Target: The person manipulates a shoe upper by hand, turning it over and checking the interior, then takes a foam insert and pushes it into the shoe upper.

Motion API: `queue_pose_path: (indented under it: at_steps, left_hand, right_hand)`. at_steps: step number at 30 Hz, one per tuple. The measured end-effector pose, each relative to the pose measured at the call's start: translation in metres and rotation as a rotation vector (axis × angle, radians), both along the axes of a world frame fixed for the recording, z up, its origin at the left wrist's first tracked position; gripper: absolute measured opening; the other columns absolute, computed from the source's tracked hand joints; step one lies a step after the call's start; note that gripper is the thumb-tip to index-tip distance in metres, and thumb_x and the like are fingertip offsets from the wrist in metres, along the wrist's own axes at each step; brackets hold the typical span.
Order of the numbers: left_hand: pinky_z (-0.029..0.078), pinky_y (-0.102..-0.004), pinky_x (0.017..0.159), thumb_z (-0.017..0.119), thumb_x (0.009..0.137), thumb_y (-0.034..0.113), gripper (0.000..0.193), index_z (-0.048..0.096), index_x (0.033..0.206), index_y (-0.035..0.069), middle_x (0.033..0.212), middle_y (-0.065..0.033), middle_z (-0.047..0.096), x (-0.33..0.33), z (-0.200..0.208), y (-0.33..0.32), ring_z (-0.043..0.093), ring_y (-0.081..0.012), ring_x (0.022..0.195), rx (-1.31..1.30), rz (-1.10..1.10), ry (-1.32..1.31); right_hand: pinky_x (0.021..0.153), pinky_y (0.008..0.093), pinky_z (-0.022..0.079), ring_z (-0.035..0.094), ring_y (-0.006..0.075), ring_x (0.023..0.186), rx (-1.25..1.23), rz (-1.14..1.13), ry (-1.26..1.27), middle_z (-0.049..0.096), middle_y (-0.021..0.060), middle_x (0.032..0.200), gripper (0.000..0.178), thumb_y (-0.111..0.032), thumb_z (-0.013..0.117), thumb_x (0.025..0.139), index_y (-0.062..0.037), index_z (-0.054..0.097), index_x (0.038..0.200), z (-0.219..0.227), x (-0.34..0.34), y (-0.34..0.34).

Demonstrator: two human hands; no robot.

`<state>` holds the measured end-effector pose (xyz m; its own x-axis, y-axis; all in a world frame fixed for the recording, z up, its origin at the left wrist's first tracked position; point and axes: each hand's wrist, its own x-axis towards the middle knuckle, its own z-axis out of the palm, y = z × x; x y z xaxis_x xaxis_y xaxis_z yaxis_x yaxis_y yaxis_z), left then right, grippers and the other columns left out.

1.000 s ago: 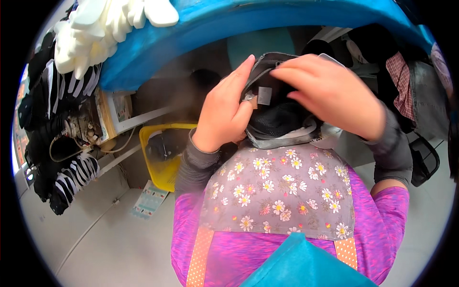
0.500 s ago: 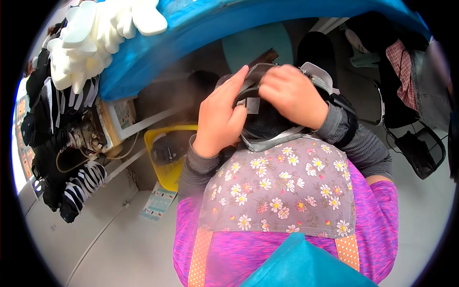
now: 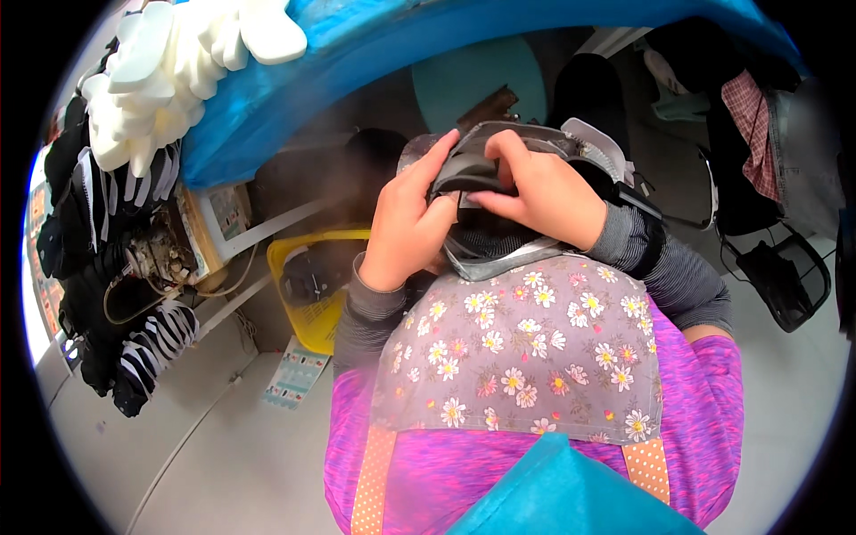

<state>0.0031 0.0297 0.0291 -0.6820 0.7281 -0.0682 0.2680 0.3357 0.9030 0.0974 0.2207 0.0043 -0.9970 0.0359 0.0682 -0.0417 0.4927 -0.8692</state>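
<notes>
Both hands hold a dark grey shoe upper (image 3: 499,241) with a pale trimmed edge, above my lap. My left hand (image 3: 406,223) grips its left side, fingers reaching up over the top edge. My right hand (image 3: 539,192) curls over the top, fingertips pressed into a folded grey part of the upper. A flowered grey apron bib (image 3: 526,357) lies just below the upper. The inside of the upper is mostly hidden by my hands.
A blue-covered worktable (image 3: 374,53) curves across the top, with white shoe soles (image 3: 169,71) piled on its left end. Black-and-white striped pieces (image 3: 143,348) hang at left. A yellow bin (image 3: 312,285) stands under the table. A black chair (image 3: 776,267) is at right.
My right hand has slid left and curled down over the top of the upper. The view has shifted, so hands and upper sit a little more to the right and higher.
</notes>
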Motion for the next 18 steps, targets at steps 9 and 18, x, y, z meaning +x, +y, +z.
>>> queue_pose_path:
  at_steps: [9,18]
  left_hand:
    - [0.043,-0.0295,0.103,0.04,0.073,-0.002,0.071,0.05,0.143,-0.005,0.134,-0.0184,0.062,0.001,0.012,-0.006,0.06,-0.0199,0.117,-0.012,-0.014,-0.109]
    - [0.041,-0.0313,0.106,0.046,0.091,0.004,0.052,0.05,0.142,-0.006,0.137,-0.0196,0.06,0.002,0.014,-0.004,0.059,-0.0226,0.123,0.001,-0.095,0.069]
  right_hand:
    - [0.058,0.0361,0.052,0.066,0.0241,0.068,0.457,0.323,0.404,0.061,0.0052,0.068,0.02,-0.023,0.069,0.083,-0.0077,0.059,0.074,0.009,-0.01,-0.001]
    - [0.055,0.0365,0.051,0.064,0.0274,0.061,0.321,-0.082,0.39,0.062,0.0077,0.066,0.016,-0.017,0.079,0.076,-0.0066,0.066,0.075,0.008,-0.023,-0.004]
